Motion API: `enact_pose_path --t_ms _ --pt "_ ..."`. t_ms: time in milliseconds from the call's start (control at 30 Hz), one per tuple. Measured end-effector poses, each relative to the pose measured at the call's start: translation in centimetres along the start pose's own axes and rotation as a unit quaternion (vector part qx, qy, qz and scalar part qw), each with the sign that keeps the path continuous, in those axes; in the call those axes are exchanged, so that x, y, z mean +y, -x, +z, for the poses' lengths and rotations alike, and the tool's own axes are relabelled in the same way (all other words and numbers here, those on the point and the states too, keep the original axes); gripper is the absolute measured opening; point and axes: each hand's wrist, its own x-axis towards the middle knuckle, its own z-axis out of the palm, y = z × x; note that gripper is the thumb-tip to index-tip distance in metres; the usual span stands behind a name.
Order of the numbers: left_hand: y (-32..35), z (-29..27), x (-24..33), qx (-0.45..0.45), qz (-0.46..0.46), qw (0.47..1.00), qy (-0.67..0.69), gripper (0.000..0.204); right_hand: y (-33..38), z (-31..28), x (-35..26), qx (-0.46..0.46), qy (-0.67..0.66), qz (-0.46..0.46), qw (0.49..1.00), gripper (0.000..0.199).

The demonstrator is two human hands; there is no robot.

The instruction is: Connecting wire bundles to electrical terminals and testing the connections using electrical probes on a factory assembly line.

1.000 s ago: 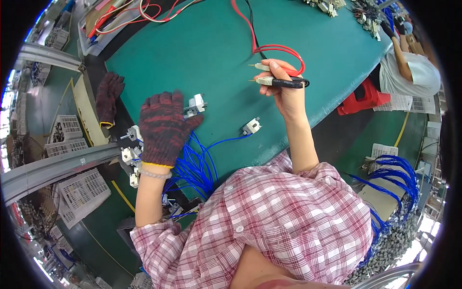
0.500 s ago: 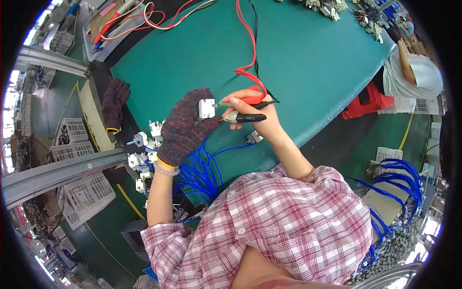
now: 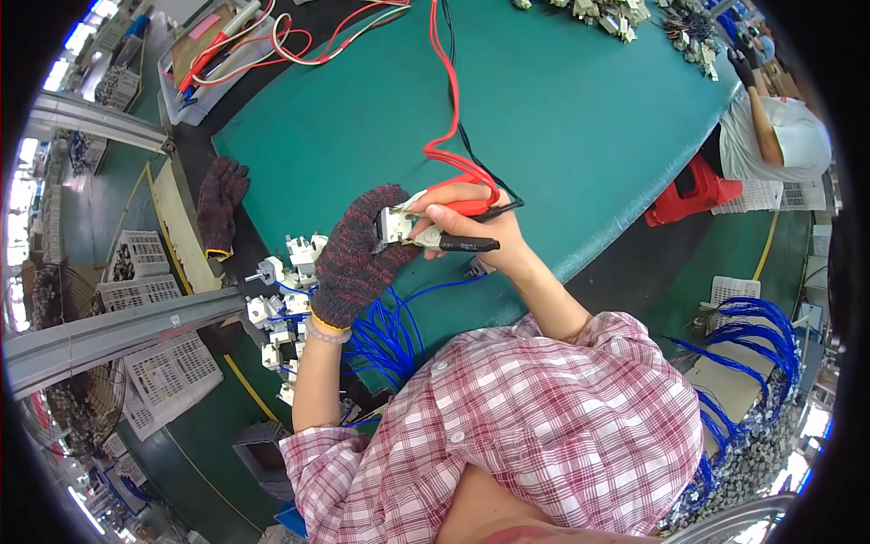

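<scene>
My left hand (image 3: 352, 263), in a dark maroon knitted glove, is closed around a white plug (image 3: 394, 226) with its face turned to the right. My bare right hand (image 3: 494, 227) pinches two test probes side by side, a red one (image 3: 466, 208) and a black one (image 3: 469, 244). Their tips reach the face of the plug and seem to touch it; the exact contact is too small to tell. Below my left hand lies a bundle of blue cables (image 3: 385, 340). More white plugs (image 3: 263, 310) are heaped left of my gloved wrist.
An unworn dark glove (image 3: 220, 204) lies at the green table's (image 3: 344, 118) left edge. A plastic tray (image 3: 186, 109) with pens and wires stands far left. Connector piles (image 3: 607, 16) lie at the far edge. Beyond the right edge are a red stool (image 3: 693, 195) and another person (image 3: 779, 136).
My left hand has shifted slightly right and down, and the plug has turned toward the probes. The probe tips have come onto its face. The red and black leads have swung left.
</scene>
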Motion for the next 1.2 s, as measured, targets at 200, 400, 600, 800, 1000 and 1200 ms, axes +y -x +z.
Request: enact_pose_path --t_ms 200,400,600,800,1000,1200 --pt "0.2 -0.2 0.6 -0.024 -0.004 0.999 -0.033 0.062 0.5 0.1 0.4 0.0 0.011 -0.056 0.998 0.015" --pt "0.3 -0.3 0.4 -0.016 -0.035 0.999 -0.028 0.062 0.2 0.4 0.7 -0.004 0.19 -0.135 0.972 0.014" --pt "-0.3 -0.9 2.4 0.02 0.047 0.996 -0.072 0.052 0.7 1.1 0.4 0.047 0.154 -0.076 0.984 0.015" --pt "-0.5 -0.5 3.0 0.033 0.011 0.995 -0.095 0.048 -0.8 0.3 1.9 0.02 0.186 -0.174 0.967 0.016" --pt "0.0 -0.1 1.9 0.044 -0.005 0.997 -0.069 0.05 -0.3 1.0 0.2 0.004 0.187 -0.079 0.979 0.015" --pt "0.7 -2.0 4.5 0.063 0.062 0.978 -0.188 0.046 0.3 1.3 -1.5 0.003 -0.033 -0.04 0.999 0.016"
